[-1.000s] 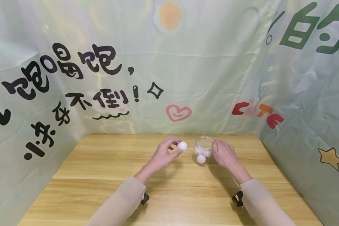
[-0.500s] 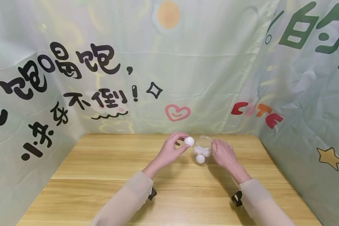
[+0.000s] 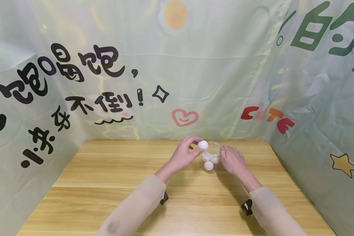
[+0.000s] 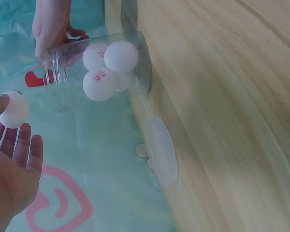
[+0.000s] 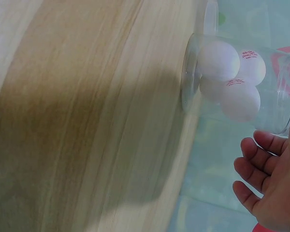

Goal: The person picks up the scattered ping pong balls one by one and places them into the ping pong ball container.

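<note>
My left hand (image 3: 186,151) pinches a white ping-pong ball (image 3: 203,145) between thumb and fingers, at the left side of the jar's mouth. A clear jar (image 3: 205,168) stands upright on the table, with several white ping-pong balls (image 4: 98,83) inside, some bearing red print. My right hand (image 3: 233,159) holds the jar by its rim from the right. In the right wrist view its fingers (image 5: 251,169) curl loosely beside the jar's mouth, while the thumb is out of sight. In the left wrist view the held ball is apart from the jar.
A whitish round lid (image 4: 162,151) lies on the wooden table (image 3: 106,170) left of the jar, hidden behind my left hand in the head view. Printed cloth (image 3: 218,82) hangs along the table's back and sides.
My left hand has carried the ball rightward and slightly up, from left of the jar to its mouth. My right hand and the jar have stayed in place.
</note>
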{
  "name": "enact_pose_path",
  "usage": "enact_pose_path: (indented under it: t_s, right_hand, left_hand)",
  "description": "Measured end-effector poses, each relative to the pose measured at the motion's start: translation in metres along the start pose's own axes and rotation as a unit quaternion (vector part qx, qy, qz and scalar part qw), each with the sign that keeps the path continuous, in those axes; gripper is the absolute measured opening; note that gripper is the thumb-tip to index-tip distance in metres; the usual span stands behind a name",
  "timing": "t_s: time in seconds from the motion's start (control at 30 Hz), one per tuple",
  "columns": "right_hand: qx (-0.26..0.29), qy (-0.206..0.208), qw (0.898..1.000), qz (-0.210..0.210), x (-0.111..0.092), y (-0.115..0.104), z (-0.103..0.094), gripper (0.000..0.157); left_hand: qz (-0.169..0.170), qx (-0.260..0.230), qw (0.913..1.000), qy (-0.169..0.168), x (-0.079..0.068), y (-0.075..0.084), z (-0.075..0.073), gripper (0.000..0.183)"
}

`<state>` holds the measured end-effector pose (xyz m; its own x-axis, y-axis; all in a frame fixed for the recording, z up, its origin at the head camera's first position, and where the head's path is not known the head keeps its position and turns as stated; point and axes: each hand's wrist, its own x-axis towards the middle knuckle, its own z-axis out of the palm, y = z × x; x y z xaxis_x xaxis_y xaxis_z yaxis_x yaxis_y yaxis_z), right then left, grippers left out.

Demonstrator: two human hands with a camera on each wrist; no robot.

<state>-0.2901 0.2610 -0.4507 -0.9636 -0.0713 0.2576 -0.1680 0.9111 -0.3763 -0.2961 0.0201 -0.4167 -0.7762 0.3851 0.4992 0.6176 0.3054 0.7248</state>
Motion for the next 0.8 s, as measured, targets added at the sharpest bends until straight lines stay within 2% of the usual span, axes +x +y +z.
enact_pose_path:
  t_s: [0.57,0.8]
  right_hand:
    - [0.000,0.002,1.000,-0.003,0.000,-0.002,-0.003,0.046]
    - [0.000,0.001,1.000,-0.004,-0.001,-0.001,-0.003,0.043]
  left_hand:
    - [0.000,0.057,0.9976,-0.040,0.022,-0.002,0.016,0.034]
    - [-0.020,0.075,0.9953,-0.059,0.027,-0.008,0.021,0.032]
